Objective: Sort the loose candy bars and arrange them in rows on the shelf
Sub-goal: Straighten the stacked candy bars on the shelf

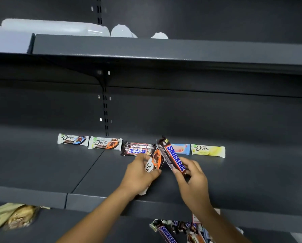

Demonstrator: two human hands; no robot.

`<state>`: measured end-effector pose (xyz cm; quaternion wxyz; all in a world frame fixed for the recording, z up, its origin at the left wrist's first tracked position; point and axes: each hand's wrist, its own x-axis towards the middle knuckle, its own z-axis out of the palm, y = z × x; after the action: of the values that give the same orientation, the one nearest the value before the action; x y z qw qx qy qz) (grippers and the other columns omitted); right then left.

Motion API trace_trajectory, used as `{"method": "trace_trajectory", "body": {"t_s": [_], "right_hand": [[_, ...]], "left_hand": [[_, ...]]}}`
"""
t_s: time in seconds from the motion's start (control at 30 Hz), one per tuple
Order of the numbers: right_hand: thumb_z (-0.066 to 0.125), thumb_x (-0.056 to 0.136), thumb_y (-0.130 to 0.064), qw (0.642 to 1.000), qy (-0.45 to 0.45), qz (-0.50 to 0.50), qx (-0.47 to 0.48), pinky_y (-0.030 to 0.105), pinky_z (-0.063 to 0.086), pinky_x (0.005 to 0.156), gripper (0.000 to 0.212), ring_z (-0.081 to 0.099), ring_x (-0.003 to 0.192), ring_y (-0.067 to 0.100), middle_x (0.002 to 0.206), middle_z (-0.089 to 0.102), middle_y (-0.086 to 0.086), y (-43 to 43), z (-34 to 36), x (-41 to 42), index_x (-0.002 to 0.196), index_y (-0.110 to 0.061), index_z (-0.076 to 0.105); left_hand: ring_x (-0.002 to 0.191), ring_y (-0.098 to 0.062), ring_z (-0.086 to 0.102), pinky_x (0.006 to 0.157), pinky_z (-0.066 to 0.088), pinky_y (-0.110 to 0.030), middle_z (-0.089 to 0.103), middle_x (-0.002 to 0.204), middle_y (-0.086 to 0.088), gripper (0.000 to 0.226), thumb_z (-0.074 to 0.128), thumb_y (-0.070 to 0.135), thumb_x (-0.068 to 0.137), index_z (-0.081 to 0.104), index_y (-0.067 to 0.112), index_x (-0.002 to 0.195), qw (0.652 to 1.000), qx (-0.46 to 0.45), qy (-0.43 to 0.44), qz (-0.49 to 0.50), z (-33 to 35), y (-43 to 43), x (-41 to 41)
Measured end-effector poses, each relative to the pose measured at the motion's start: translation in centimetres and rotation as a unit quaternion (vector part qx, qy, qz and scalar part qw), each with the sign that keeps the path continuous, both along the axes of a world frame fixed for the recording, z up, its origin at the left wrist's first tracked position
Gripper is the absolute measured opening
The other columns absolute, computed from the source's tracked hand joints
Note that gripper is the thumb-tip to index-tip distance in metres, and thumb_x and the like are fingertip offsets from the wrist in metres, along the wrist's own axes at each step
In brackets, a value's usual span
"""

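Candy bars in glossy wrappers already form one row at the back of the dark grey metal shelf (252,172): a white Dove bar with a blue accent (73,139), a white Dove bar with an orange accent (105,143), a small stack of brown Snickers bars (138,149), a pale blue and pink bar (181,149) and a yellow Dove bar (208,151). The left hand (139,174) is curled round an orange-and-white Dove bar (154,161), perhaps more than one, just in front of the stack. The right hand (192,178) pinches the near end of a brown Snickers bar (174,157), raised at a slant above the row. Below, a loose heap of mixed bars (178,230) lies unsorted on the lower shelf, so the sorting looks only partly done, with both held bars not yet placed.
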<state>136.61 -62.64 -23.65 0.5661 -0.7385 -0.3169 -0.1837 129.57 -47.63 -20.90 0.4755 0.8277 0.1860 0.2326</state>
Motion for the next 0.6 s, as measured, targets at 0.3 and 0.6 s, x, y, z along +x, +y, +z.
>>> {"method": "trace_trajectory", "body": {"t_s": [0.3, 0.6], "right_hand": [[0.066, 0.081, -0.005, 0.999, -0.025, -0.01, -0.034, 0.009, 0.041, 0.083, 0.035, 0.055, 0.097, 0.001, 0.106, 0.058, -0.012, 4.2, 0.4, 1.6, 0.114, -0.02, 0.063], [0.066, 0.082, -0.004, 0.994, -0.04, -0.06, -0.077, 0.02, 0.044, 0.088, 0.035, 0.054, 0.1, 0.009, 0.108, 0.057, -0.005, 9.3, 0.5, 3.2, 0.114, -0.016, 0.063]], "left_hand": [[0.109, -0.018, 0.055, 0.089, 0.041, -0.023, 0.059, 0.12, 0.0, 0.05, 0.07, 0.027, 0.078, 0.056, 0.02, 0.125, 0.96, 0.274, 0.046, 0.033, 0.3, 8.8, 0.6], [0.113, -0.023, 0.051, 0.089, 0.044, -0.029, 0.063, 0.119, 0.0, 0.04, 0.066, 0.023, 0.083, 0.056, 0.021, 0.122, 0.919, 0.384, 0.066, 0.057, -0.3, 18.7, 1.7]]}}
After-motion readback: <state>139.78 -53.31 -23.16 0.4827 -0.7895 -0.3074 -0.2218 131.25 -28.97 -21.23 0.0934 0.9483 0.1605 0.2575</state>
